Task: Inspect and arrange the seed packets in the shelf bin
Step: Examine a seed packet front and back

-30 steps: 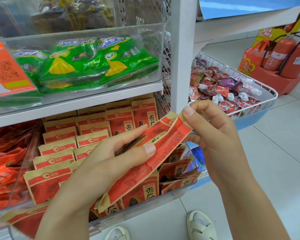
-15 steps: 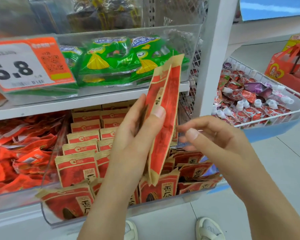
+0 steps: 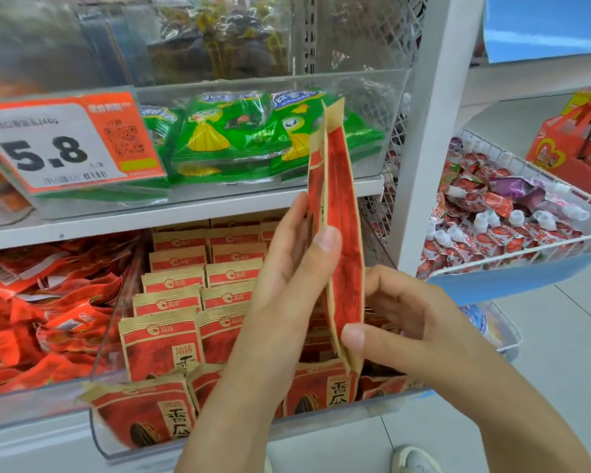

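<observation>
Two held packets (image 3: 338,230), maybe more (edge-on, can't count for sure), stand upright at 12 o'clock from the left hand (image 3: 287,285), above the clear shelf bin (image 3: 110,438). Left thumb pad presses the red face approx mid-height w/ fingers behind, so that hand is clamped on the stack. Right hand (image 3: 403,322), at 3 o'clock of the stack's lower half, has its thumb tip on the bottom corner; the other fingers curl behind the paper, and whether they pinch or just steady can't be told.

Handling, my read: kraft-paper pouches, light, thin, semi-stiff; they bend and crease rather than flop. Matte paper = decent grip, not slippery. Loose seeds inside prob. shift, so the bottom sags a bit. Best hold: flat faces mid-body, thumb vs fingers, or the sealed top strip; avoid squeezing corners, they crumple.

Binned packets (image 3: 171,302) sit in tidy upright rows at 9 o'clock of the left hand; front ones at 6–7 o'clock lie tipped over and need straightening. Green snack bags (image 3: 229,134) sit on the shelf above, at 11 o'clock.
</observation>
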A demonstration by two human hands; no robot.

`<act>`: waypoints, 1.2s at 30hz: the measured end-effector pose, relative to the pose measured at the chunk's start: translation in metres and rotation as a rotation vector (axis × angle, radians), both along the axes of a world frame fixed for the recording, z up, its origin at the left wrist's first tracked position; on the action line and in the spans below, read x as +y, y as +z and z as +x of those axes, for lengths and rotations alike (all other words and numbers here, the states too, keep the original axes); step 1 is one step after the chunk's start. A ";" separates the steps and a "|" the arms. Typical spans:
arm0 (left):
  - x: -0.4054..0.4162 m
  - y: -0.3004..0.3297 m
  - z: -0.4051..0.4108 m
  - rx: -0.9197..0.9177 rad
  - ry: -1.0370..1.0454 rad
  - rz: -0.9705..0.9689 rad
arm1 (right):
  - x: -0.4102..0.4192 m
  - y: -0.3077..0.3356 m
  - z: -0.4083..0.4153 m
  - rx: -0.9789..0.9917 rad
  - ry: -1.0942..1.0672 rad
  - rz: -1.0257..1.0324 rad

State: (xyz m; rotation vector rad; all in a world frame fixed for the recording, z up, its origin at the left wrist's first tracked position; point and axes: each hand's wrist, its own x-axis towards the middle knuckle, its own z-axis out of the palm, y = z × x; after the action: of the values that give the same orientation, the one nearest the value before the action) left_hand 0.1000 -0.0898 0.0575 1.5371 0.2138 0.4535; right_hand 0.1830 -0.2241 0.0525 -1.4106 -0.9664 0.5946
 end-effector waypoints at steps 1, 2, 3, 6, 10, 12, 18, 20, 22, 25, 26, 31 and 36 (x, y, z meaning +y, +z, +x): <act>0.002 0.000 0.000 -0.009 -0.041 0.004 | -0.001 0.000 0.001 0.030 -0.027 0.024; 0.006 -0.001 -0.001 -0.002 -0.093 0.014 | -0.002 0.001 0.003 0.063 -0.051 0.048; 0.012 -0.003 -0.002 0.015 -0.145 0.022 | -0.005 0.002 0.005 0.095 -0.067 0.069; 0.023 -0.010 -0.005 0.086 -0.292 0.098 | -0.012 0.005 0.010 0.184 -0.076 0.097; 0.018 -0.013 -0.003 0.091 -0.297 0.132 | -0.015 0.005 0.013 0.205 -0.090 0.074; 0.018 -0.014 -0.002 0.090 -0.303 0.129 | -0.017 0.006 0.014 0.207 -0.091 0.068; 0.023 -0.015 -0.001 0.087 -0.364 0.165 | -0.019 0.005 0.016 0.215 -0.068 0.084; 0.024 -0.015 -0.001 0.091 -0.387 0.173 | -0.019 0.005 0.016 0.204 -0.062 0.090; 0.025 -0.015 -0.001 0.091 -0.398 0.168 | -0.019 0.004 0.016 0.198 -0.067 0.074; 0.029 -0.015 -0.003 0.098 -0.388 0.137 | -0.020 0.003 0.017 0.211 -0.081 0.055; 0.030 -0.014 -0.004 0.099 -0.381 0.132 | -0.020 0.003 0.016 0.226 -0.080 0.058; 0.031 -0.014 -0.006 0.094 -0.360 0.139 | -0.016 0.002 0.016 0.219 -0.106 0.025; 0.030 -0.010 -0.008 0.059 -0.387 0.055 | -0.013 0.002 0.020 0.227 -0.172 0.063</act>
State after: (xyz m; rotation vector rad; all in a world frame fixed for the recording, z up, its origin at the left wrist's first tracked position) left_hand 0.0923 -0.0597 0.0472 1.6011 -0.0533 0.1087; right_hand 0.2030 -0.2368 0.0543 -1.3229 -0.6706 0.5762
